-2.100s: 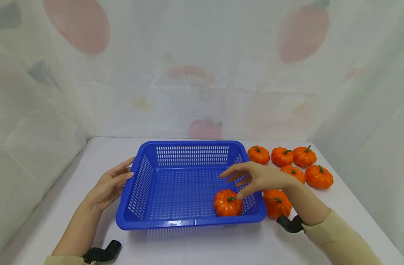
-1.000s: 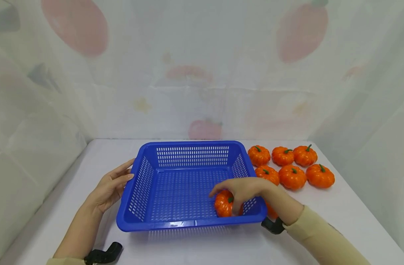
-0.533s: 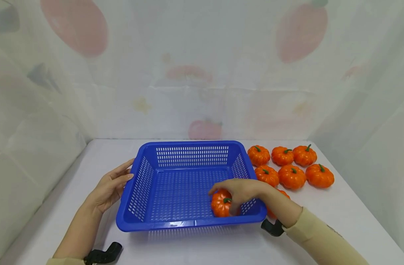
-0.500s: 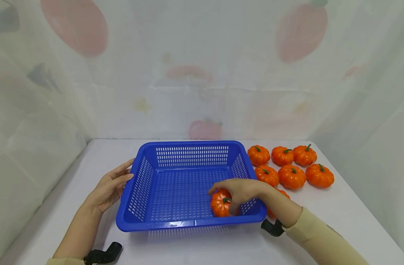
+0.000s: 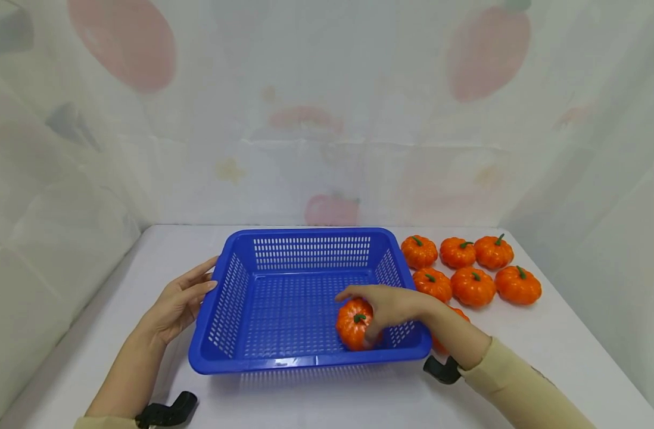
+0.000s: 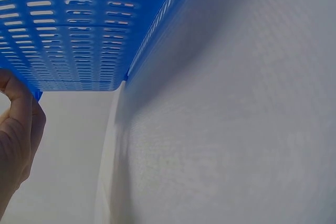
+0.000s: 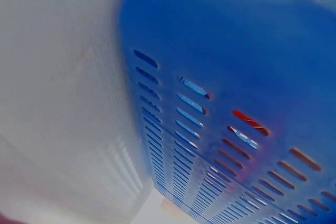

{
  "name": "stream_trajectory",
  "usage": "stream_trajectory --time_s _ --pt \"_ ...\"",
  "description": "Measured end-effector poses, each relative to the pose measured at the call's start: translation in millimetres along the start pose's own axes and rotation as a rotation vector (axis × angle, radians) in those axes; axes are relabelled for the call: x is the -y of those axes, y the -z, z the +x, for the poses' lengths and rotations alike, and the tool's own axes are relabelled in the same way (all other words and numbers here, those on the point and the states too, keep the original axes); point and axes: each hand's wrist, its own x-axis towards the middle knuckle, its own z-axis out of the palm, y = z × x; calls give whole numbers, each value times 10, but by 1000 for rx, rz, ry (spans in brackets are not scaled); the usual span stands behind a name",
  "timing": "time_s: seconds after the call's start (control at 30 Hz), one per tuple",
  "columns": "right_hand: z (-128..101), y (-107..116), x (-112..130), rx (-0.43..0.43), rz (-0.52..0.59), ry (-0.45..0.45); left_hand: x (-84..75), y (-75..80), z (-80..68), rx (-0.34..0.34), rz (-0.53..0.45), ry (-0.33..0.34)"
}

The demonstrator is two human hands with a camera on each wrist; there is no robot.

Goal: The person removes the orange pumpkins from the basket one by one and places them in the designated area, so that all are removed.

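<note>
My left hand point(image 5: 179, 301) holds the left rim of a blue plastic basket point(image 5: 305, 361), thumb and fingertips right at the edge. Its curled fingers also show beside the slotted basket wall point(image 6: 79, 51) in the left wrist view. My right hand point(image 5: 394, 307) reaches over the right rim and grips a small orange pumpkin point(image 5: 351, 326) with a green stem, low in the basket's near right corner. Fingers lie over its top and the thumb along its right side. From the right wrist, the outer basket wall point(image 7: 210, 51) hides this hand; orange shows through some slots.
Right of the basket, several more orange pumpkins point(image 5: 473, 287) stand in rows on the white table point(image 5: 284, 405). One nearer pumpkin point(image 5: 458, 313) is mostly hidden behind the right forearm. A white curtain with faded fruit prints point(image 5: 327, 167) closes off the back and sides.
My right hand has come down from above the pumpkin and taken hold of it. The pumpkin has shifted slightly left inside the basket. The left hand and basket stay almost where they were.
</note>
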Motion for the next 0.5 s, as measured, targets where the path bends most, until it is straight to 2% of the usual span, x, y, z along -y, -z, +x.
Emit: stream_trajectory --time_s 0.5 --pt "-23 26 16 -89 126 69 16 27 10 21 -16 -11"
